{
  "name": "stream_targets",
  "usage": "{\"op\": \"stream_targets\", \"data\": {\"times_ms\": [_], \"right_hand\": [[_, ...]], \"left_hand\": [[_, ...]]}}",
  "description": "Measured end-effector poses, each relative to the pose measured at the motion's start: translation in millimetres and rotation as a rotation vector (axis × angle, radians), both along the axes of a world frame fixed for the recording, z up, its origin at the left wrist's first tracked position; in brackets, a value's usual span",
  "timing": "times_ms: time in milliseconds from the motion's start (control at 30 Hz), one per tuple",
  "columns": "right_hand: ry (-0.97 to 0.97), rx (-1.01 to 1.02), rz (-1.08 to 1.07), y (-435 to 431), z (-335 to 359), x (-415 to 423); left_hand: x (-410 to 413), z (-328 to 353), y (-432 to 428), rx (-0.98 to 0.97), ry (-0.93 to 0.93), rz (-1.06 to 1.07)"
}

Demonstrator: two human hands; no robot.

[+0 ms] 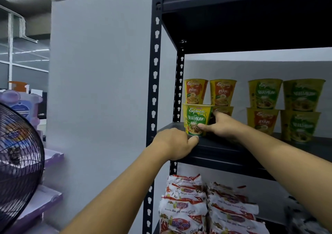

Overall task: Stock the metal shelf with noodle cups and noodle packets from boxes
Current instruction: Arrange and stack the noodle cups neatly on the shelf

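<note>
The right hand (222, 126) grips a green cup (196, 116) by its side, thumb in front and fingers behind. The cup stands at the front left of the shelf (224, 151), in front of stacked cups (264, 93). The left hand (174, 144) grips the shelf's front edge, its thumb just beside the cup's base. About 8 cups already stand in stacks of 2, and packets (185, 205) are piled on the level below. Stocking looks well underway; no boxes show, so what remains is unclear.
</note>
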State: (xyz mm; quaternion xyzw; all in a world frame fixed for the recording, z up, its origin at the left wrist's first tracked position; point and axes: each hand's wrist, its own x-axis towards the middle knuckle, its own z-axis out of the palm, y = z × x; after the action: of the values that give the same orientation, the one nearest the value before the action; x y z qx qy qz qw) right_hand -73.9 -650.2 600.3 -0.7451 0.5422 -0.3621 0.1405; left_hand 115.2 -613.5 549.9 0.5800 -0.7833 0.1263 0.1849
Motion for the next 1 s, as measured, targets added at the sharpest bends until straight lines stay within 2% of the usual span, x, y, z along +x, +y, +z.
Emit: {"op": "stream_targets", "data": {"times_ms": [600,800,1000], "right_hand": [[0.110,-0.026,-0.038,-6,-3,13],[0.310,0.008,-0.059,6,-5,2],[0.520,0.052,-0.056,61,6,-45]], "left_hand": [[0,-4,1,-0.021,0.018,0.012],[3,0,2,-0.010,0.054,-0.009],[-1,11,6,0.005,0.153,-0.158]]}}
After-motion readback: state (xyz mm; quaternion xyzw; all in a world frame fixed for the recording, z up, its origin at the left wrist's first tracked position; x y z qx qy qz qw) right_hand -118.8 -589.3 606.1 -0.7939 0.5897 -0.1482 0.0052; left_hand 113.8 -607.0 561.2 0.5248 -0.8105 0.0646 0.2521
